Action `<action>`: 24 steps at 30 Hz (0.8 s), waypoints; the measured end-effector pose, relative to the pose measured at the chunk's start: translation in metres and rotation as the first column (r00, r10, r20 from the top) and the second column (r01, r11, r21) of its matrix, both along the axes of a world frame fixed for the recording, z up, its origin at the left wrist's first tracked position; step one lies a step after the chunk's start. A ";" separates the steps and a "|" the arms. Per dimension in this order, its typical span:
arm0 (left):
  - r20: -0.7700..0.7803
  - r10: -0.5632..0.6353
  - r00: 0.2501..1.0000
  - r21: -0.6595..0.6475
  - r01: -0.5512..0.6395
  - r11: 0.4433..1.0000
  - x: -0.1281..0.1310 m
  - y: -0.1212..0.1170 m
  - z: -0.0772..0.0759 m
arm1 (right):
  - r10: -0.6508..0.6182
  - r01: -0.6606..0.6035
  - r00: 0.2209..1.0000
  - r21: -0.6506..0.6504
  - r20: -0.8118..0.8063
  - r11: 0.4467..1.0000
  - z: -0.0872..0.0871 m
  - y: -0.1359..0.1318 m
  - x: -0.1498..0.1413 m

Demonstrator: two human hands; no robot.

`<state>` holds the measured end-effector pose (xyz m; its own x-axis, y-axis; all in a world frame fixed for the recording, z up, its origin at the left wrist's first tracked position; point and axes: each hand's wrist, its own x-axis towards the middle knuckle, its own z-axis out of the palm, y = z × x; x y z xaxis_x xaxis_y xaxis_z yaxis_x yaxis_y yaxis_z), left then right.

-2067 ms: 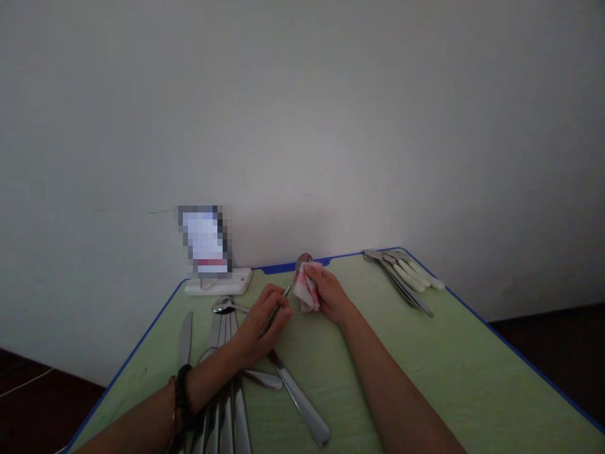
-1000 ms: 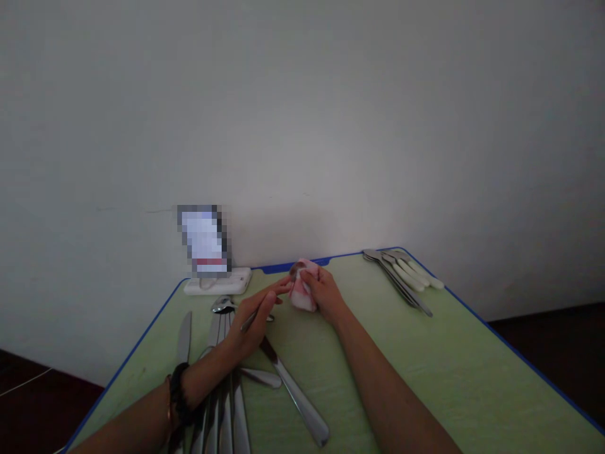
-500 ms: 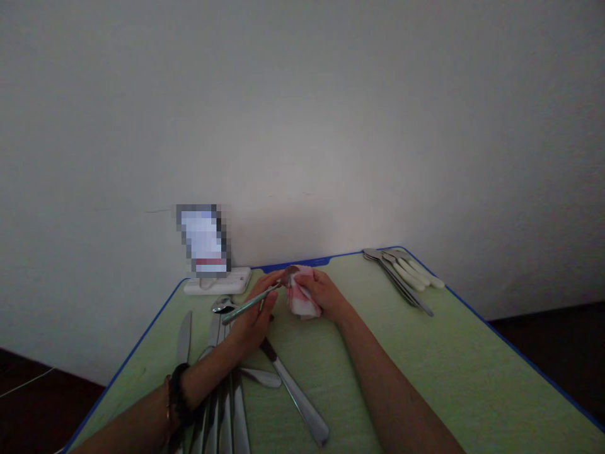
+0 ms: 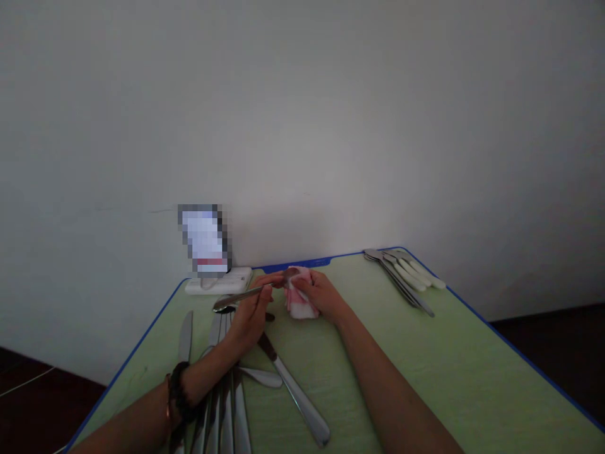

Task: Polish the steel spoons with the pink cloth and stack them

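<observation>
My left hand (image 4: 250, 318) is closed on the handle of a metal spoon (image 4: 243, 296), whose handle end points left. The spoon's bowl lies against a pink and white cloth (image 4: 302, 307). My right hand (image 4: 324, 296) pinches that cloth, thumb on top, around the bowl. Beneath my left forearm and hand several metal knives and other cutlery pieces (image 4: 227, 410) lie on the table, partly hidden. A loose knife (image 4: 186, 334) lies to their left. Just right of the pile a long metal utensil (image 4: 300, 397) lies slanted, its far end partly covered by my left hand.
The green table (image 4: 449, 378) has a blue edge and stands against a grey wall. At back left a blurred phone (image 4: 205, 239) leans above a white power bank (image 4: 217, 282). Metal spoons (image 4: 399, 284) and white-handled cutlery (image 4: 420, 271) lie grouped at back right.
The spoon has turned in my left hand, so its handle end now sits higher and farther left, more level. My right hand and the cloth have barely moved.
</observation>
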<state>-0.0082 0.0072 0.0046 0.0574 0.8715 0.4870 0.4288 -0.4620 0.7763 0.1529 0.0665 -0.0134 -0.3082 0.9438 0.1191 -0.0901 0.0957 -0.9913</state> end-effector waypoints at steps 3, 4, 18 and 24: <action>0.040 0.072 0.997 -0.010 -0.072 0.997 -0.001 0.001 -0.002 | -0.041 0.041 0.999 0.004 0.007 0.999 0.001 -0.001 0.000; 0.056 0.098 0.994 -0.009 -0.098 0.995 -0.001 0.001 -0.003 | -0.053 0.053 0.999 -0.003 0.010 0.999 0.002 -0.002 0.000; 0.191 -0.023 0.981 -0.286 0.078 0.955 0.001 0.001 -0.011 | -0.009 0.012 0.994 -0.028 0.106 1.000 0.004 -0.004 0.003; 0.156 -0.108 0.982 -0.306 0.152 0.940 0.002 0.003 -0.016 | -0.090 0.078 0.979 0.070 0.185 0.995 0.002 -0.002 0.001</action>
<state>-0.0067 0.0107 -0.0117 0.1334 0.9708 0.1993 0.2631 -0.2286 0.9373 0.1538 0.0650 -0.0113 -0.2505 0.9599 0.1258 0.1074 0.1567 -0.9818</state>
